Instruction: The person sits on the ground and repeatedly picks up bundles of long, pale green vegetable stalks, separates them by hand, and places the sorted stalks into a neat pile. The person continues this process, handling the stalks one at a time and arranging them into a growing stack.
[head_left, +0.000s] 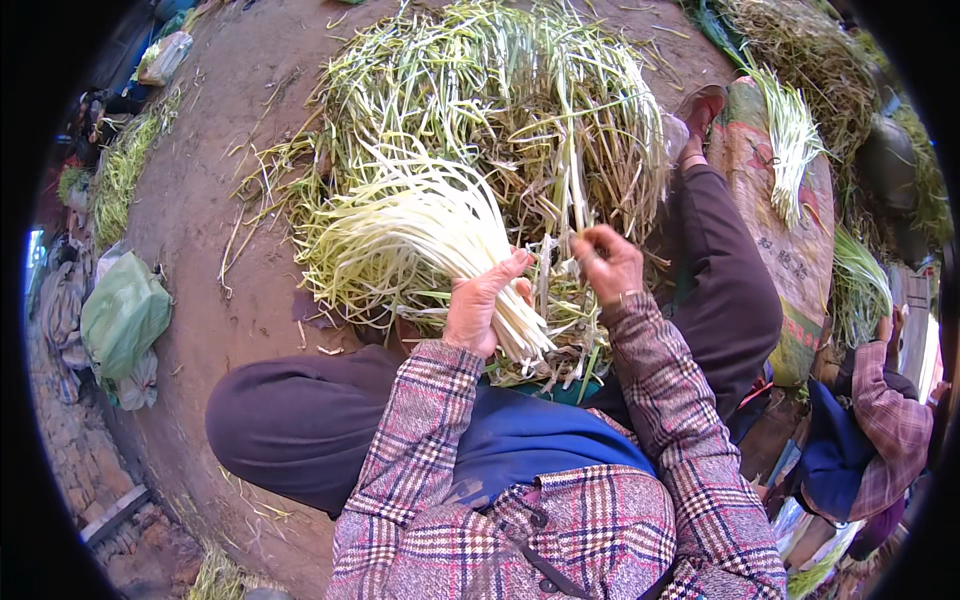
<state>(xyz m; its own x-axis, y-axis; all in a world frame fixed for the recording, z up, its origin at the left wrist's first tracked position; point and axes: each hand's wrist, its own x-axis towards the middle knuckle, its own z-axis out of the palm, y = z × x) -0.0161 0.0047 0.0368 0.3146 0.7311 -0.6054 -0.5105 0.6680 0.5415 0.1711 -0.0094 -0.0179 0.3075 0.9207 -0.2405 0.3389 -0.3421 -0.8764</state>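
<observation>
My left hand (480, 307) is closed around a thick bunch of blanched, pale yellow-white leafy stalks (427, 217), probably garlic chives. Their white root ends stick out below the fist, and the leaves fan up to the left. My right hand (613, 262) is beside it, thumb and fingers pinched on the lower end of a few pale stalks (572, 176). These stretch up over a large heap of loose green-yellow stalks (465, 82) between my legs. Dry brown leaves hang along the heap's near right side. Scraps of peeled leaf lie below my hands.
A printed woven sack (739, 157) lies to the right with a bundle of pale stalks (795, 154) on it. Farther right, a person in a plaid sleeve (874, 375) holds another bundle (859, 270). A green plastic bag (126, 315) rests at the left on the dirt floor (202, 187).
</observation>
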